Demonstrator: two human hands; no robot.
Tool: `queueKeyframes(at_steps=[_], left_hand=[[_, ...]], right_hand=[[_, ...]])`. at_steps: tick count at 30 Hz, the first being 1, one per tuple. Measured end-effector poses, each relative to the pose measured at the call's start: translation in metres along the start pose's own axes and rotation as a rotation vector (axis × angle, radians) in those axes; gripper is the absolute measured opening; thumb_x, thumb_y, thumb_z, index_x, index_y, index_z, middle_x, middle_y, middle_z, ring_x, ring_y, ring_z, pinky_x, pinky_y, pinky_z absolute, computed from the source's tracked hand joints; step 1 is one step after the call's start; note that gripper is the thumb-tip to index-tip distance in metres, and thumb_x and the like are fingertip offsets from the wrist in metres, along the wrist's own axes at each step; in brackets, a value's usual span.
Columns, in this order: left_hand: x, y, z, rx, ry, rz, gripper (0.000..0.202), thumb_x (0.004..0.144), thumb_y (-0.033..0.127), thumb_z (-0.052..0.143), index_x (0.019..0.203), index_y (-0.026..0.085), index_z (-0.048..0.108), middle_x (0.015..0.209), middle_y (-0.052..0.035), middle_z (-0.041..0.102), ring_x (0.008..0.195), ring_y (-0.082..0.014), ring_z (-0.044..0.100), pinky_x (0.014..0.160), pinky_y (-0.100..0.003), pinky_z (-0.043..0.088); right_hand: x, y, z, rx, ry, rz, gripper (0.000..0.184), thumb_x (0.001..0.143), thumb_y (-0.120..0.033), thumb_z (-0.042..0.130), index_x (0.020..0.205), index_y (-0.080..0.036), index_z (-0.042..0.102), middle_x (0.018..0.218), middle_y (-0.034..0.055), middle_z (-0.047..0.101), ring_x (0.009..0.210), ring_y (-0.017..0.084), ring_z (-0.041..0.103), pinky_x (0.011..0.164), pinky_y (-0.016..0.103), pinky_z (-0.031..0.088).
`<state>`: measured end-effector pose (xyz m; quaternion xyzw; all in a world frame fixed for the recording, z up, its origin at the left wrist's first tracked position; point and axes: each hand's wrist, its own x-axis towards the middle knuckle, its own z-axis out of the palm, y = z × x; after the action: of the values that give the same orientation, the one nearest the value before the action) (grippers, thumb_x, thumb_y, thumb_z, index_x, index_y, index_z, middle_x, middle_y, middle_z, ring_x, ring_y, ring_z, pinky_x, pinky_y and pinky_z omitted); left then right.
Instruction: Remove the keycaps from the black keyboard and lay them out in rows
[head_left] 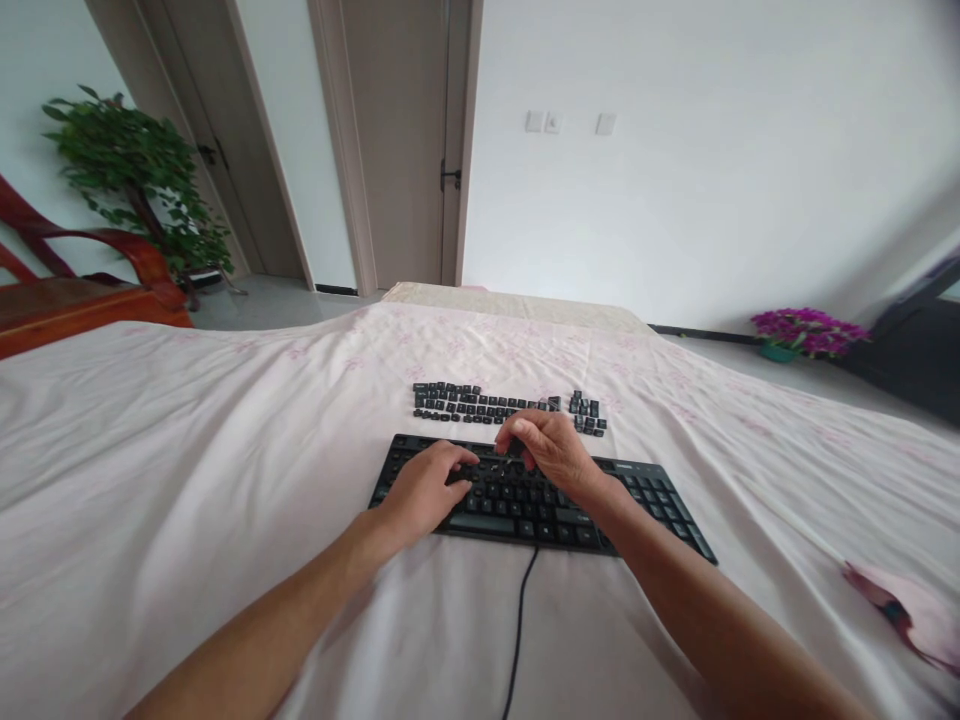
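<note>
A black keyboard point(652, 490) lies on a pale pink sheet point(187, 480), its cable point(517, 630) running toward me. Beyond it, several loose black keycaps point(465, 402) lie in rows on the sheet, with a smaller cluster point(589, 412) to their right. My left hand point(424, 490) rests on the keyboard's left half with its fingers curled down on the keys. My right hand point(547, 450) is over the upper middle of the keyboard, fingertips pinched together at a key; what they grip is too small to name.
A red wooden chair point(82, 290) and a green potted plant point(142, 180) stand at the left. Doors point(397, 150) are in the far wall. Purple flowers point(806, 332) sit on the floor at the right. A pink cloth item point(911, 620) lies at the sheet's right edge.
</note>
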<state>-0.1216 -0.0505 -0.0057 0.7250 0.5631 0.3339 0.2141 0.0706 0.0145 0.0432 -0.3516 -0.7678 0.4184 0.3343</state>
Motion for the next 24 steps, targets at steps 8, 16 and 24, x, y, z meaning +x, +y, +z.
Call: queueKeyframes(at_steps=[8, 16, 24], left_hand=[[0.019, 0.015, -0.015, 0.249, -0.062, 0.087, 0.027, 0.069, 0.013, 0.063, 0.092, 0.024, 0.071, 0.085, -0.0031, 0.067, 0.084, -0.0229, 0.062, 0.077, -0.033, 0.047], [0.014, 0.008, 0.002, 0.154, -0.172, 0.027, 0.022, 0.074, 0.018, 0.061, 0.090, 0.027, 0.072, 0.082, 0.0001, 0.067, 0.078, -0.0186, 0.061, 0.067, -0.026, 0.042], [0.009, 0.006, 0.004, 0.155, -0.182, 0.052, 0.014, 0.081, 0.033, 0.060, 0.081, 0.025, 0.071, 0.076, 0.0019, 0.064, 0.076, -0.0161, 0.056, 0.067, -0.025, 0.036]], right_hand=[[-0.014, 0.012, 0.009, 0.007, -0.036, -0.080, 0.052, 0.093, -0.050, 0.036, 0.063, -0.016, 0.062, 0.061, 0.0019, 0.062, 0.046, 0.008, 0.045, 0.048, 0.020, 0.037], [-0.013, 0.007, 0.014, -0.004, -0.118, -0.225, 0.061, 0.090, -0.063, 0.034, 0.061, -0.016, 0.061, 0.061, 0.0033, 0.060, 0.058, 0.013, 0.054, 0.061, 0.025, 0.044], [-0.011, 0.018, 0.022, -0.242, -0.166, -0.380, 0.057, 0.095, -0.055, 0.031, 0.065, -0.017, 0.061, 0.063, 0.0029, 0.061, 0.058, 0.012, 0.055, 0.061, 0.023, 0.041]])
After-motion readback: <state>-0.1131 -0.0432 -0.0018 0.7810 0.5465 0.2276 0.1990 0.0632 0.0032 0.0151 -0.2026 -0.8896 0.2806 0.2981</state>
